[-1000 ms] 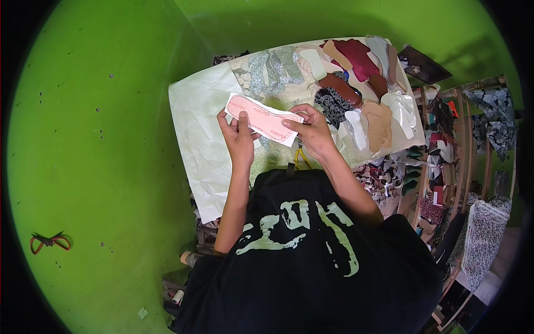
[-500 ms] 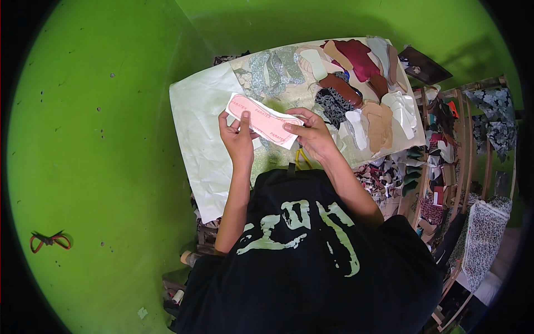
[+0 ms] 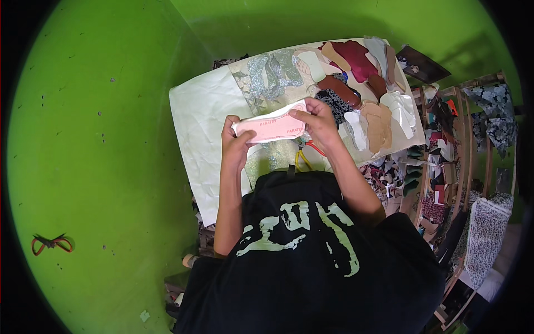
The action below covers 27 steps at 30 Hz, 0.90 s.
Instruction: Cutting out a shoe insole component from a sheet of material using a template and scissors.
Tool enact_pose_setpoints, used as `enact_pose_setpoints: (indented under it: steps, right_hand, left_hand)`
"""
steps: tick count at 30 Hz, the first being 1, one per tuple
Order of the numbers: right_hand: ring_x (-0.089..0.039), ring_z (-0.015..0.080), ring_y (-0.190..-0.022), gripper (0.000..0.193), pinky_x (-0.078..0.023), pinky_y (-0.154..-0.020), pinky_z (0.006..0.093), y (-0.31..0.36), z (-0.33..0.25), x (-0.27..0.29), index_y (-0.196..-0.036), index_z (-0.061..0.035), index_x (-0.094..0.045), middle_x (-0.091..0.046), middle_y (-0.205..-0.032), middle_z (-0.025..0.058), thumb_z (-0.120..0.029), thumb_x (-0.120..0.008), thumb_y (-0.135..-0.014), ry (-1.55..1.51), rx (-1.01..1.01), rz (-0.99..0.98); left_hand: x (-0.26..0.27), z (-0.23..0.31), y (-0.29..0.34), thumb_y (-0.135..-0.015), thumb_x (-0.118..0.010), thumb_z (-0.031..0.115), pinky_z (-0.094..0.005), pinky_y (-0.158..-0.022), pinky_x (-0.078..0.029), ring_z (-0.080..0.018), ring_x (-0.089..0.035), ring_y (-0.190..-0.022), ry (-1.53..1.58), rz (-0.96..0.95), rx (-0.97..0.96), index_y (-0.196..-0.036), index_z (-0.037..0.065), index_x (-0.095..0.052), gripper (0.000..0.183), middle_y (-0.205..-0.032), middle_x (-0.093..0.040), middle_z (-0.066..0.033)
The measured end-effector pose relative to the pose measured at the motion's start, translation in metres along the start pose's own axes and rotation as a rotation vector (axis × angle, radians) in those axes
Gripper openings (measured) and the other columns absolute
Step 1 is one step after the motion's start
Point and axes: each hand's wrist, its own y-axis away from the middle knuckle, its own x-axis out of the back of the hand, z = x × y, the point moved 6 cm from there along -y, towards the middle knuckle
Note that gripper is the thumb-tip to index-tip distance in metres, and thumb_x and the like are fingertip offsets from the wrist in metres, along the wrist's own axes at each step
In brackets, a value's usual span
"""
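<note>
Over the near part of the table I hold a pink insole piece (image 3: 270, 127) with a white edge and red print. Its right end sits higher than its left. My left hand (image 3: 236, 142) grips the left end, thumb on the pink face. At the other end my right hand (image 3: 321, 123) pinches the piece with its thumb on top; the fingers of both hands are partly hidden behind it. Just below lies a hand tool (image 3: 303, 160) with yellow and red handles, its head mostly hidden.
A large white sheet (image 3: 203, 111) covers the table's left side. Brown insole shapes (image 3: 377, 125), white shapes (image 3: 399, 114), dark red material (image 3: 351, 55) and a black patterned piece (image 3: 334, 106) lie to the right. Wooden racks (image 3: 467, 150) with materials stand farther right, a green wall (image 3: 100, 167) at left.
The insole piece has turned: its left end has dropped and its right end has risen. My left hand went lower, my right hand slightly up and right. The red handle has come into sight.
</note>
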Motion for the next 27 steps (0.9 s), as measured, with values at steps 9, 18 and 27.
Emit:
enact_pose_setpoints:
  steps: [9,18,27]
  right_hand:
    - [-0.066,0.0095,-0.077,0.026,-0.053,-0.069,0.0242,-0.039,-0.03,-0.025,-0.095,0.0034,-0.07,-0.072,-0.088,0.0076,-0.007,-0.083,-0.075,0.688,0.082,-0.274]
    - [-0.065,0.0112,-0.074,0.034,-0.051,-0.067,0.0267,-0.054,0.004,-0.021,-0.101,-0.0003,-0.069,-0.07,-0.081,0.0066,-0.014,-0.084,-0.074,0.501,0.089,-0.113]
    - [-0.057,0.0404,-0.105,0.044,-0.047,-0.095,0.0441,0.017,0.148,0.091,-0.12,0.0004,-0.058,-0.059,-0.112,0.0222,-0.007,-0.068,-0.078,1.53,-0.028,-0.041]
  left_hand:
    - [-0.024,-0.017,0.005,-0.083,-0.073,0.005,-0.0241,-0.08,-0.051,-0.0081,-0.064,-0.089,-0.381,-0.43,0.359,-0.118,-0.003,-0.064,0.037,-0.11,-0.069,-0.0069]
    - [-0.03,-0.029,0.011,-0.091,-0.066,0.004,-0.0314,-0.087,-0.055,-0.0204,-0.068,-0.099,-0.178,-0.4,0.423,-0.138,0.0,-0.046,0.052,-0.118,-0.065,-0.0109]
    - [-0.015,-0.015,0.01,-0.095,-0.058,-0.001,-0.0397,-0.091,-0.055,-0.0237,-0.06,-0.113,-0.153,-0.05,-0.056,-0.149,0.014,-0.009,0.075,-0.136,-0.047,-0.014]
